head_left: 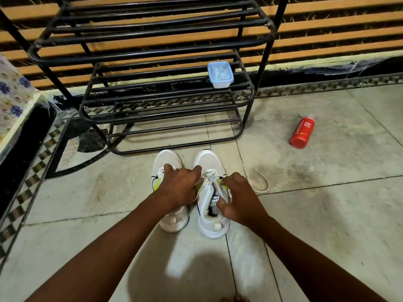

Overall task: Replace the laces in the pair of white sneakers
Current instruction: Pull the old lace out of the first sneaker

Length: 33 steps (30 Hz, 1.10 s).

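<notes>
Both forearms enter from the bottom corners and meet at centre frame over the sneakers. Left hand (182,186) lies across the gap between the two shoes, fingers spread and curled down over the left sneaker (169,192) and the inner edge of the right one; what it holds, if anything, is hidden under the palm. Right hand (237,199) is at the collar of the right sneaker (212,205), fingers curled and pinching the outer edge of the opening, thumb near the tongue.

Sneakers stand side by side on the tiled floor (327,214), toes pointing up-frame, heels toward the camera. Right sneaker is laced at its upper eyelets. Loose white lace (262,182) lies curved on the floor just right of the right sneaker.

Farther up, a black metal rack (152,88) stands on the floor, its lowest bar just beyond the toes. Pale blue tub (220,74) sits on a middle shelf, right side; white contents, unclear. Red bottle (302,132) lies on its side on the floor, right of the rack.
</notes>
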Motion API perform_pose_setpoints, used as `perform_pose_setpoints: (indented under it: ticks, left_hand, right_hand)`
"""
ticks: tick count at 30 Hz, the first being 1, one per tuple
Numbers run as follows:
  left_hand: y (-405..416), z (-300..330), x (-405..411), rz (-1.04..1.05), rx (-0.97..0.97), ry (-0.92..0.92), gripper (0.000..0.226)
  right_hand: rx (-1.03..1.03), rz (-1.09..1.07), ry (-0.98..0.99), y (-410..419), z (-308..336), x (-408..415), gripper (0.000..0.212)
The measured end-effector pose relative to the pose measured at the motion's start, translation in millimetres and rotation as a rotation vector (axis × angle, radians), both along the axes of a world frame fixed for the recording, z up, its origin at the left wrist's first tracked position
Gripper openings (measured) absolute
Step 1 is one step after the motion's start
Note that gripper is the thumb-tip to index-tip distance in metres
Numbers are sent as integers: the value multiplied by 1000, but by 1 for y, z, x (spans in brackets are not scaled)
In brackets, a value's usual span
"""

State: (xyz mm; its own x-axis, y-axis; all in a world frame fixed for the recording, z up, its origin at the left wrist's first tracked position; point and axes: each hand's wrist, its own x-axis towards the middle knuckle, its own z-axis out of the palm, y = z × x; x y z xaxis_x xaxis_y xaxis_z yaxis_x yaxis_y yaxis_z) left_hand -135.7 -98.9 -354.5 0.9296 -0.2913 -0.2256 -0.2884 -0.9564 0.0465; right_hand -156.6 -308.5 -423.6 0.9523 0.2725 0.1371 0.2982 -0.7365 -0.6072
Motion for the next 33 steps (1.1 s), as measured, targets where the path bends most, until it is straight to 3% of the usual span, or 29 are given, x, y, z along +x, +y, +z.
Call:
perform_pose_setpoints:
  ticks: [4, 8, 16, 20, 24, 26, 30, 33]
  left_hand:
    - [-6, -8, 8, 73, -212, -1, 19]
    - [-16, -18, 23, 107, -331, 18, 30]
    - [-39, -27, 26, -35, -7, -103, 28]
    - [-42, -25, 29, -110, 125, -124, 25]
    - [-42, -23, 29, -178, 183, -120, 33]
    - [-44, -23, 27, -174, 195, -100, 34]
    - [-46, -30, 26, -27, 89, -92, 33]
    - [-37, -29, 31, 345, -210, -102, 27]
  right_hand:
    - [-24, -8, -10, 7, 0, 2, 47]
    - [-67, -11, -52, 13, 5, 6, 33]
    - [-83, -69, -50, 15, -8, -1, 19]
    - [-47, -100, -37, 14, -10, -3, 20]
    - [-16, -119, 31, 18, -8, -9, 35]
    - [-12, -135, 40, 21, -6, -9, 30]
    - [-33, -166, 44, 25, -2, -11, 30]
    - [-55, -182, 63, 26, 1, -14, 34]
